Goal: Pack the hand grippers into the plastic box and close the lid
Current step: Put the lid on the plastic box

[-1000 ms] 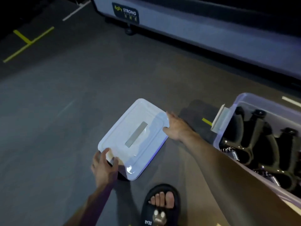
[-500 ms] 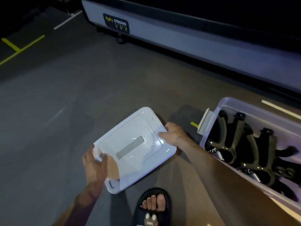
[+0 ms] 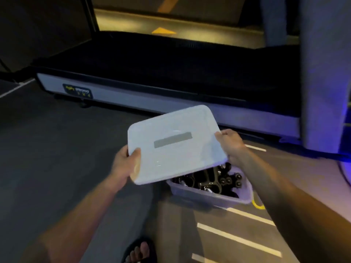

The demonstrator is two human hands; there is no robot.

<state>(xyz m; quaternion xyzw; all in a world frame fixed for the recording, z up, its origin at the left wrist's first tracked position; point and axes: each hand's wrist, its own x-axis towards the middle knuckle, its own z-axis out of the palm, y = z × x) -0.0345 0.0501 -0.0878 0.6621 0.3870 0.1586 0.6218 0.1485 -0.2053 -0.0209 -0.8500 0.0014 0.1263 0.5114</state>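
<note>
Left hand (image 3: 124, 164) and right hand (image 3: 230, 142) both curled tight on opposite lid (image 3: 174, 145) edges, held above plastic box (image 3: 209, 195) of hand grippers (image 3: 210, 181).

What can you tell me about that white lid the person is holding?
The lid is a pale, milky plastic rectangle with rounded corners and a raised rim. A grey strip, perhaps tape or a label, runs across its middle. It is off the box, held in the air and tilted, over the far part of the open plastic box of hand grippers. The left hand grips its near left corner, thumb on top; the right hand grips its right edge.
</note>
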